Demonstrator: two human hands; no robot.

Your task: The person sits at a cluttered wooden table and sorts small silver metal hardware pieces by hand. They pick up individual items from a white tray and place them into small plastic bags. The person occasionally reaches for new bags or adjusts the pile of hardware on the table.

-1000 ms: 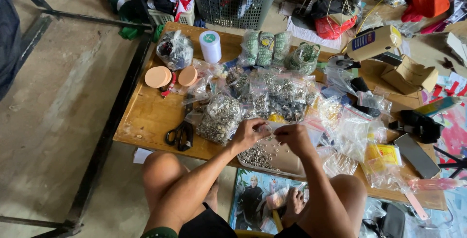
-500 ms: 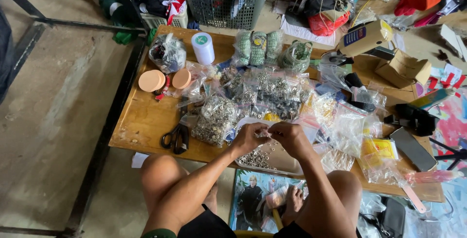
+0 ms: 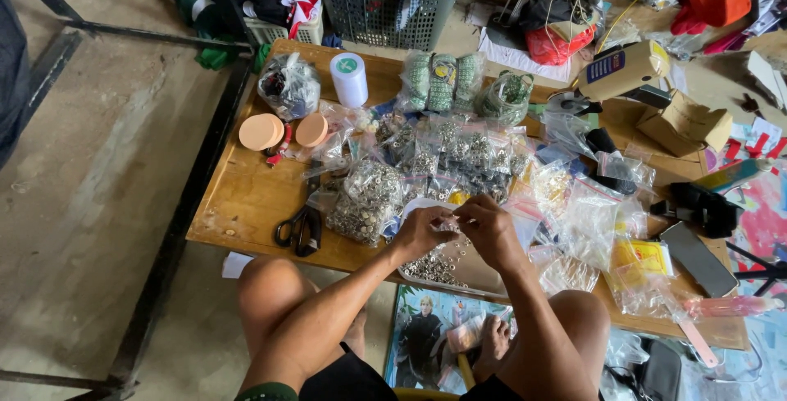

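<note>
My left hand (image 3: 422, 231) and my right hand (image 3: 485, 225) meet fingertip to fingertip over a shallow tray (image 3: 484, 280) of small silver metal pieces at the near edge of a low wooden table (image 3: 246, 196). Between the fingers is something tiny, seemingly one of the metal pieces with a bit of clear plastic; I cannot tell which hand grips it. A large clear bag of metal fasteners (image 3: 365, 200) lies just left of my left hand.
Black scissors (image 3: 300, 227) lie at the table's left. Round tan lids (image 3: 262, 131), a white roll (image 3: 349, 79), green bundles (image 3: 443, 81) and several clear bags (image 3: 590, 212) crowd the top. A grey basket (image 3: 385, 11) stands behind; a dark phone (image 3: 697, 258) lies at right.
Both hands stay together over the tray, with only small finger movements. The view has tilted down slightly, so the table sits a little higher in frame.
</note>
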